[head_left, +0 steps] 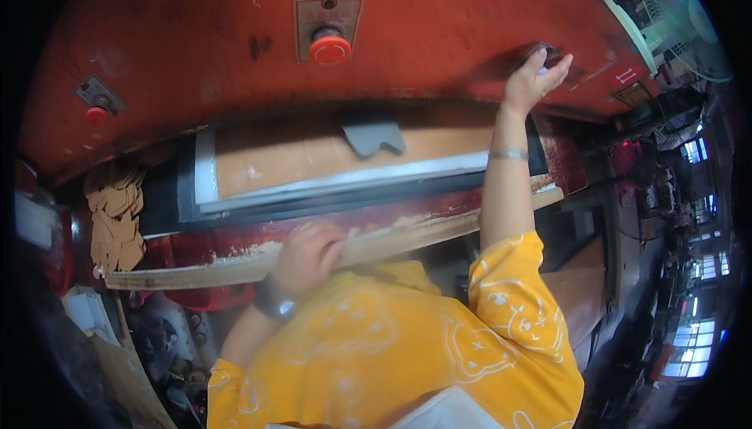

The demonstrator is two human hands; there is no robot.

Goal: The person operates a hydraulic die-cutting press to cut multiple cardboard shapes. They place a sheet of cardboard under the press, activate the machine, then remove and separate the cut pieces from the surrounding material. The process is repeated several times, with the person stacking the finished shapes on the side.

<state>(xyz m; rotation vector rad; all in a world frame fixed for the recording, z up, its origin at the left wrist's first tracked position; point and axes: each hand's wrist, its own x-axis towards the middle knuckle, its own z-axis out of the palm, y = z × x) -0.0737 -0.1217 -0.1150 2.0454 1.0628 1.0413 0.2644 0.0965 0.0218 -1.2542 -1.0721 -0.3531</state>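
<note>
Reaching up, the right hand (pixel 539 75) curls its fingers over a small dark knob (pixel 548 53) on the big red press housing (pixel 196 37), well right of the round red push button (pixel 329 48). Below that button, the left hand (pixel 307 255) is closed loosely on the worn wooden ledge (pixel 407 235), under the tan sheet (pixel 313 159) in the press opening. A steady grip on the knob, with the left hand kept out of the opening, seems wise.
</note>
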